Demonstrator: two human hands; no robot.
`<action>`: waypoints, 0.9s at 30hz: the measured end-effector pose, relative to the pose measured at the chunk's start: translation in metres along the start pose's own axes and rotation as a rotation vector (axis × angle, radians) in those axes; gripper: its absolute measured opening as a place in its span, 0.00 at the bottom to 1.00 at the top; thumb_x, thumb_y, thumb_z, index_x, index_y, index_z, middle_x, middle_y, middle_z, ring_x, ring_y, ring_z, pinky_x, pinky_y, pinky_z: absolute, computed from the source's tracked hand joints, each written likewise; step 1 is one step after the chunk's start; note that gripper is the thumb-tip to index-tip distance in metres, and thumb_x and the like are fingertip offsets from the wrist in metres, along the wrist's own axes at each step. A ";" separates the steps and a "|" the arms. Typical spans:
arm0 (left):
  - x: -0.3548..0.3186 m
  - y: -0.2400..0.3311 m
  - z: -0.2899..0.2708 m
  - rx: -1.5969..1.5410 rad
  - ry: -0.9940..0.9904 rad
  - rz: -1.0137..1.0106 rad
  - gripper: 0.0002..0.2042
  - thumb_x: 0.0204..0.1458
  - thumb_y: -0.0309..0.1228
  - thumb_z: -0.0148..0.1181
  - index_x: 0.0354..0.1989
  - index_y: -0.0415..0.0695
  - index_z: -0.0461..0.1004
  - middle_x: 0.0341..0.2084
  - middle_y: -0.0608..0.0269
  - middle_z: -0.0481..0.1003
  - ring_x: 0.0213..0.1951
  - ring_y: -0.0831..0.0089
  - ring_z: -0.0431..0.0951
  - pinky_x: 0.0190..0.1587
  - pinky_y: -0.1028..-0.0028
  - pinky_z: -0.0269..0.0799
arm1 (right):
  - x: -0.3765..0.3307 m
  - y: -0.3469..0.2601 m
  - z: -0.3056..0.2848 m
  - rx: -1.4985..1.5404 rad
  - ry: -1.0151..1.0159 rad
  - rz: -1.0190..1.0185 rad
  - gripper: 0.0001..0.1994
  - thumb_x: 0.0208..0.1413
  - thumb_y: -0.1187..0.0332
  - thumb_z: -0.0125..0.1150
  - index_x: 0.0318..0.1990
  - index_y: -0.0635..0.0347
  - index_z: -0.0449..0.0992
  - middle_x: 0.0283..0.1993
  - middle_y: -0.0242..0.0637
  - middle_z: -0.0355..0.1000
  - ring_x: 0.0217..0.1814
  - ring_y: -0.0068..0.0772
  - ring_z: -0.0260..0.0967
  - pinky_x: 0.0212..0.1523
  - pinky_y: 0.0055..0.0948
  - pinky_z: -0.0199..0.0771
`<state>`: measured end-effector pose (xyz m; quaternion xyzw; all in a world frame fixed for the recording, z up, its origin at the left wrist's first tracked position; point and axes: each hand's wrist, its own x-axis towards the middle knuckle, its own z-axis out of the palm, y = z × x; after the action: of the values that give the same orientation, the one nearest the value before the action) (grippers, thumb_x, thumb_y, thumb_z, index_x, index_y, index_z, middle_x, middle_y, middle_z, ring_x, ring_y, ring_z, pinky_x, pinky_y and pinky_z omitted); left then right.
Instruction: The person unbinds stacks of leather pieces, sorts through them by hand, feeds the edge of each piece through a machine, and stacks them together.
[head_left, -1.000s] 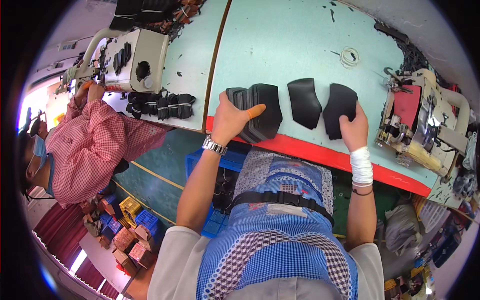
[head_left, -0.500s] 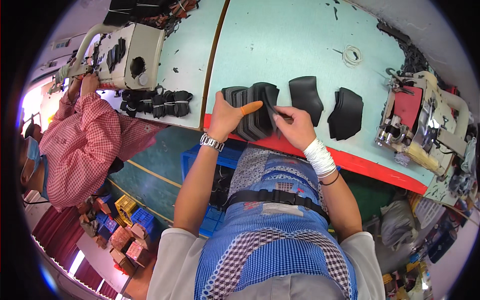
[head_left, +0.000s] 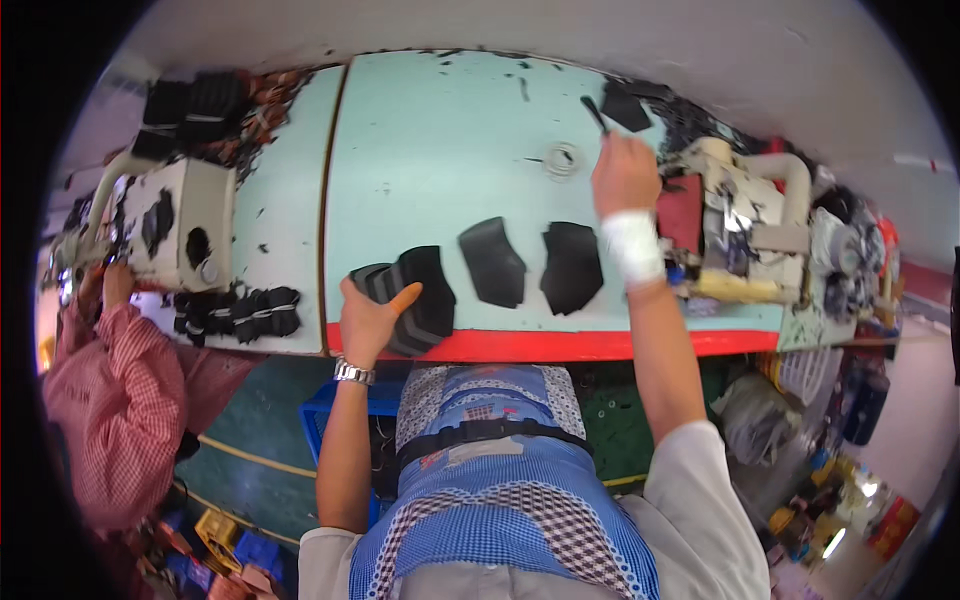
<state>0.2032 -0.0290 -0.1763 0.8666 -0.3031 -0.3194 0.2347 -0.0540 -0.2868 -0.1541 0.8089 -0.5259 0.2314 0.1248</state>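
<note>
My left hand [head_left: 368, 322], an orange cover on its thumb, is closed round a fanned stack of black cut pieces [head_left: 428, 290] near the table's front edge. Far to the right, my bandaged right arm reaches over the table. The right hand [head_left: 627, 175] is closed, and a narrow dark thing [head_left: 594, 112] sticks out past its fingers; motion blur hides its kind. Just beyond that hand shows a flat black piece [head_left: 626, 106]. Between my hands lie a single black piece [head_left: 492, 262] and a small pile of black pieces [head_left: 572, 268].
A sewing machine [head_left: 740, 225] stands at the right, another machine [head_left: 180, 222] at the left beside a co-worker in a checked sleeve [head_left: 120, 370]. A coil of white cord [head_left: 562, 160] lies behind the pieces. Dark scraps [head_left: 690, 122] heap at the back right.
My right hand has left the stack and moved far away to the right, past the white cord. The left hand still holds the stack. The whole view has shifted with my head.
</note>
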 end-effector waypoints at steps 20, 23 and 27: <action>0.010 -0.010 0.007 -0.562 -0.182 -0.114 0.43 0.35 0.46 0.79 0.47 0.26 0.58 0.39 0.43 0.75 0.40 0.64 0.79 0.40 0.68 0.76 | -0.134 -0.151 -0.031 0.931 -0.959 0.286 0.28 0.51 0.59 0.64 0.52 0.77 0.71 0.46 0.55 0.70 0.45 0.49 0.72 0.46 0.37 0.73; 0.001 0.003 0.003 -0.219 -0.123 0.070 0.42 0.37 0.46 0.77 0.49 0.26 0.58 0.37 0.43 0.76 0.38 0.62 0.80 0.38 0.67 0.76 | -0.147 -0.148 -0.027 0.735 -0.666 0.005 0.25 0.49 0.69 0.61 0.54 0.75 0.68 0.45 0.54 0.69 0.46 0.50 0.69 0.47 0.39 0.71; -0.003 0.003 -0.003 0.028 -0.109 0.018 0.38 0.43 0.44 0.74 0.50 0.27 0.60 0.37 0.46 0.78 0.38 0.65 0.80 0.38 0.69 0.76 | -0.132 -0.125 -0.035 0.385 -0.334 -0.037 0.26 0.46 0.73 0.61 0.55 0.74 0.67 0.43 0.52 0.65 0.46 0.53 0.65 0.46 0.44 0.67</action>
<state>0.2022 -0.0281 -0.1717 0.8482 -0.3278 -0.3599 0.2086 0.0061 -0.1148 -0.1859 0.8543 -0.4705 0.1880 -0.1158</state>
